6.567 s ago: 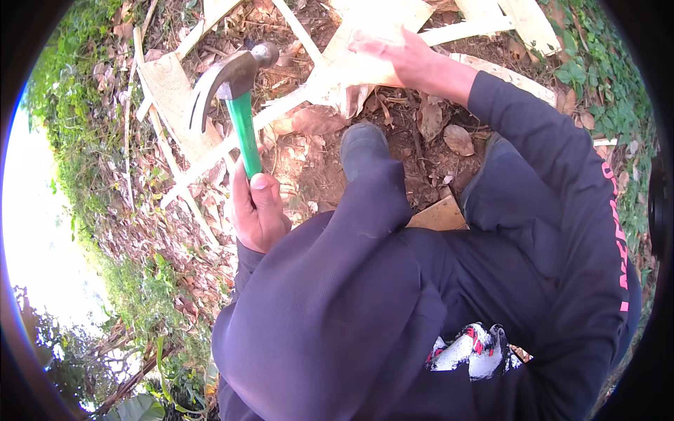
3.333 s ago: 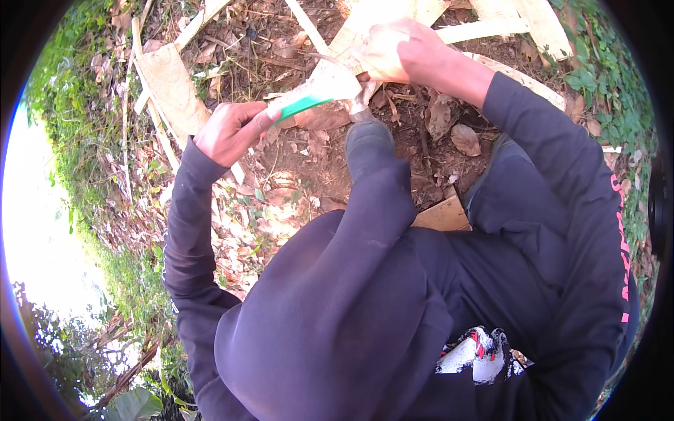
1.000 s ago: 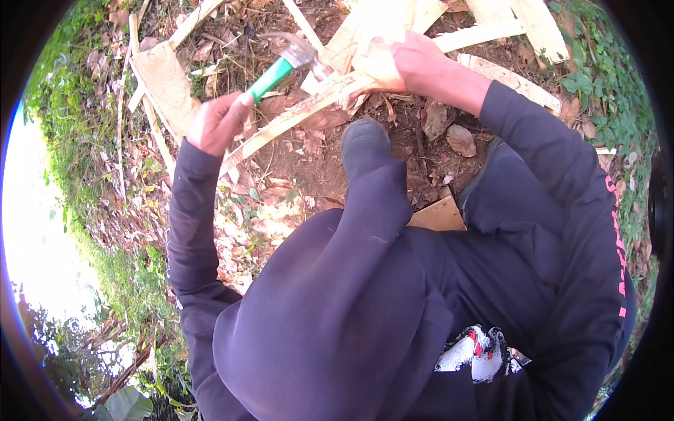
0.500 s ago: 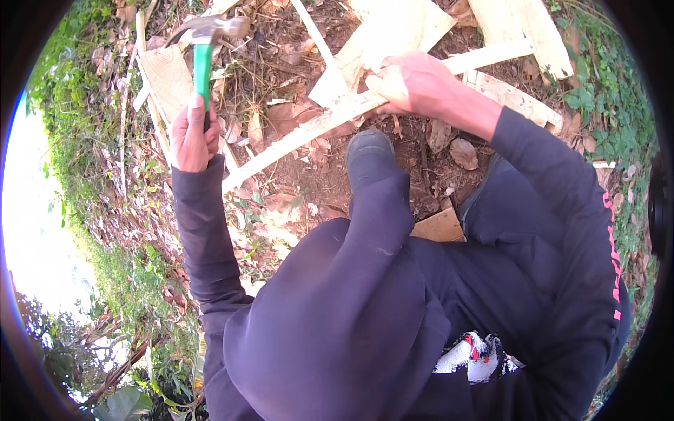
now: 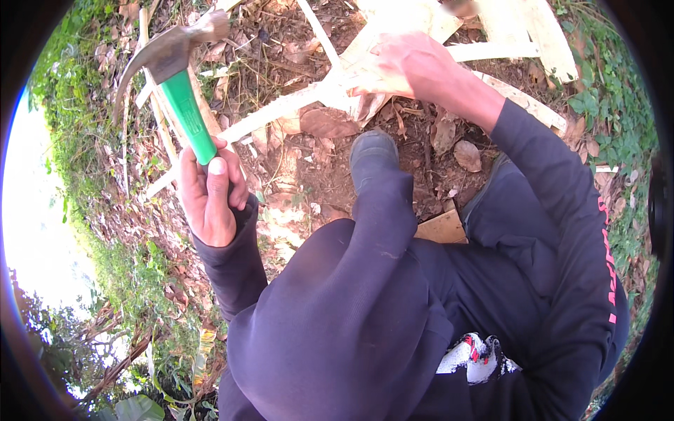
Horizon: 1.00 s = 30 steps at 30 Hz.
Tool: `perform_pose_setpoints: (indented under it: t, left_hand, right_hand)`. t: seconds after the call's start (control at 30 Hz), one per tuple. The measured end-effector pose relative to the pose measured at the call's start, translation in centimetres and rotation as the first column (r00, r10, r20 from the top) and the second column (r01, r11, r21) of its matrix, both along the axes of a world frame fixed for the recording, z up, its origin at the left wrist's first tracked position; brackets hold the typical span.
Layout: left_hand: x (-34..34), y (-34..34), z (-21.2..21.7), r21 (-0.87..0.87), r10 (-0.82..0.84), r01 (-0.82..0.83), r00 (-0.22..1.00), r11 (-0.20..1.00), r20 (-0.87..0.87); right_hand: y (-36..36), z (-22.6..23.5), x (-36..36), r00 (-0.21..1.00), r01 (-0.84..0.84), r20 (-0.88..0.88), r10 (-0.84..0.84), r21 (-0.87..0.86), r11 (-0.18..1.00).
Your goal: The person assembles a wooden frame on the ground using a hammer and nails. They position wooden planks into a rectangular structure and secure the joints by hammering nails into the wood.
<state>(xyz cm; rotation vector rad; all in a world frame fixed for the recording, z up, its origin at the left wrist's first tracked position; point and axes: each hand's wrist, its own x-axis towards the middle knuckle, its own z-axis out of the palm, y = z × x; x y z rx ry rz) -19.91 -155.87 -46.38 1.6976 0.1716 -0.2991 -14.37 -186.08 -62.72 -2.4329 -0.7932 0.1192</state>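
A claw hammer point(image 5: 188, 116) with a green handle and worn metal head is raised at the left. My left hand point(image 5: 214, 193) is wrapped round the lower end of its handle. Across the ground runs a long, pale wooden strip point(image 5: 277, 109), slanting up to the right. My right hand point(image 5: 414, 67) is closed over this strip near its middle, fingers pointing left. Strong glare blurs the fingertips, so anything small pinched there cannot be made out. Under and beyond the right hand lie wide pale boards point(image 5: 393, 21), washed out by sunlight.
My boot point(image 5: 372, 151) stands just below the strip. More boards point(image 5: 547, 38) lie at the far right, and thin sticks point(image 5: 144, 84) at the left. A blurred brown thing point(image 5: 460, 7) shows at the top edge. Dry leaves point(image 5: 467, 156) cover the soil, with green plants around.
The hammer has come nearer and lower, its head tilting left. My right hand has shifted slightly up, still at the strip. A blurred brown thing has appeared at the top edge.
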Motion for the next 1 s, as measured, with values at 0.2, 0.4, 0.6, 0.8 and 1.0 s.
perform_pose_setpoints:
  t: [0.2, 0.4, 0.6, 0.8, 1.0]
  left_hand:
    - [-2.0, 1.1, 0.4, 0.089, -0.045, 0.05, 0.997, 0.995, -0.056]
    - [-2.5, 1.2, -0.1, 0.042, -0.063, 0.065, 0.996, 0.997, -0.058]
    - [-3.1, 0.8, -0.6, 0.001, -0.068, 0.069, 0.99, 0.998, -0.125]
    - [-4.4, 0.9, -1.4, 0.251, -0.132, 0.144, 0.989, 0.957, -0.061]
    - [-5.2, 0.9, -1.7, 0.476, -0.219, 0.201, 0.975, 0.856, -0.017]
  right_hand:
    - [-0.5, -1.2, -0.4, 0.98, 0.003, 0.2, -0.01, 0.033, 0.999]
    - [-0.6, -0.4, -1.0, 0.981, 0.011, 0.193, -0.006, -0.023, 1.0]
    - [-0.3, -0.4, -0.9, 0.993, 0.009, 0.116, -0.002, -0.063, 0.998]
    - [-0.1, -0.3, -1.2, 0.988, 0.041, 0.152, -0.032, -0.056, 0.998]
    - [0.4, 0.5, -1.8, 0.967, 0.103, 0.233, -0.099, -0.001, 0.995]
